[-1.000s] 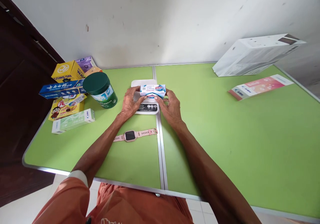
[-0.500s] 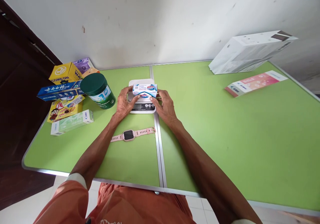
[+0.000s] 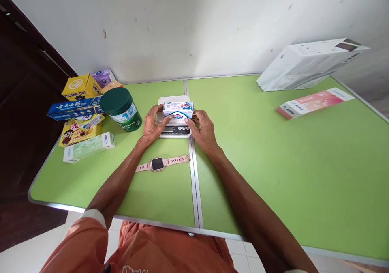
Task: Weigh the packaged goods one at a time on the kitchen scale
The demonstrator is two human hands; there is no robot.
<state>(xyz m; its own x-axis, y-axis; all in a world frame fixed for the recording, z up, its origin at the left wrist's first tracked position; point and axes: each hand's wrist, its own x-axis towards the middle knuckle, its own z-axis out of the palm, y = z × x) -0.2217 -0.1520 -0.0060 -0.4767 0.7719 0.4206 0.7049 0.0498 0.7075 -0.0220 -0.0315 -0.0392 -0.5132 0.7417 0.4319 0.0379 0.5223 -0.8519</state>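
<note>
White-and-blue carton is over the digital scale, toward the table's far edge. Left hand and right hand pinch its ends.

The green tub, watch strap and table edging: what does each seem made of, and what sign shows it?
Green tub: probably smooth plastic; its lid has a soft sheen.
Watch strap: likely matte silicone or rubber, pink with neat slots.
Table edging: apparently metal, silvery with bright glints.

Scuffed pale wall, green table, dark door
</note>
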